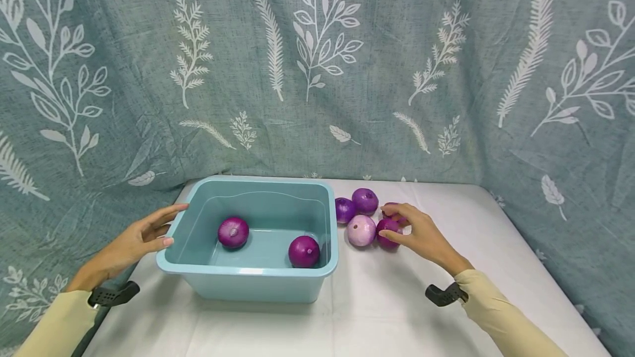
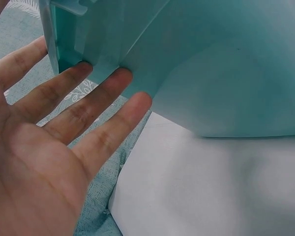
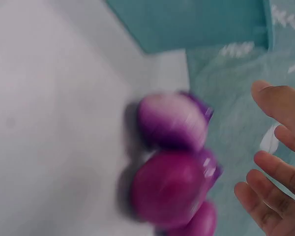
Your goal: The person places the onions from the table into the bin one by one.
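A light blue plastic tub (image 1: 248, 285) stands on the table with two red onions inside, one onion (image 1: 233, 232) at its left and another onion (image 1: 304, 252) at its right. My left hand (image 1: 136, 241) rests at the tub's left side, fingers extended; in the left wrist view its fingertips (image 2: 140, 101) lie along the tub's outer wall. My right hand (image 1: 419, 233) is over the group of onions right of the tub, fingers spread and nothing in its grasp. Nearest to it is a dark red onion (image 1: 388, 234), beside a paler onion (image 1: 361, 231). Another onion is partly hidden behind its fingers.
Two more purple onions, one (image 1: 365, 201) at the back and one (image 1: 344, 210) against the tub's right side, belong to the same group. A white cloth (image 1: 377, 313) covers the table. Behind hangs a blue-green curtain (image 1: 372, 114) with white leaf prints.
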Demonstrator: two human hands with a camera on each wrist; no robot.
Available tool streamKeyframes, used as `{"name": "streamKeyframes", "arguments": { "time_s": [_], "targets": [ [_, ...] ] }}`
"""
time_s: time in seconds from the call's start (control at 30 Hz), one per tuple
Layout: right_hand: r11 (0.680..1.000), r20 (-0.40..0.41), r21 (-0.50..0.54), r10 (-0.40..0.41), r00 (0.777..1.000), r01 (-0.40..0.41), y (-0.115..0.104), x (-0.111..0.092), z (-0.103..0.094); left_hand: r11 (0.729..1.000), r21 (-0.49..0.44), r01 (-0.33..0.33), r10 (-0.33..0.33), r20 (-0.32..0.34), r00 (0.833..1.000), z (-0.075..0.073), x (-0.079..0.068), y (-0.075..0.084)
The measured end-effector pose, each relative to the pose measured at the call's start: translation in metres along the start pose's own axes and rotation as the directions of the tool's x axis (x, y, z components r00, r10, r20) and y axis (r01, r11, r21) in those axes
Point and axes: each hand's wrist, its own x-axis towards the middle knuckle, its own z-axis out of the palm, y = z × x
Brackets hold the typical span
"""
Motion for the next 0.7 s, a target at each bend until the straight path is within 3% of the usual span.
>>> {"name": "streamKeyframes", "arguments": {
  "time_s": [0.3, 0.7],
  "targets": [
    [0.997, 0.01, -0.044, 0.066, 0.998, -0.065, 0.038, -0.018, 0.0, 1.0, 0.003, 0.003, -0.003, 0.0, 1.0, -0.001, -0.001, 0.003],
    [0.974, -0.001, -0.118, 0.197, 0.98, -0.195, 0.058, -0.028, 0.027, 1.0, -0.008, 0.01, -0.01, 0.004, 1.0, 0.001, -0.001, 0.001]
  ]
}}
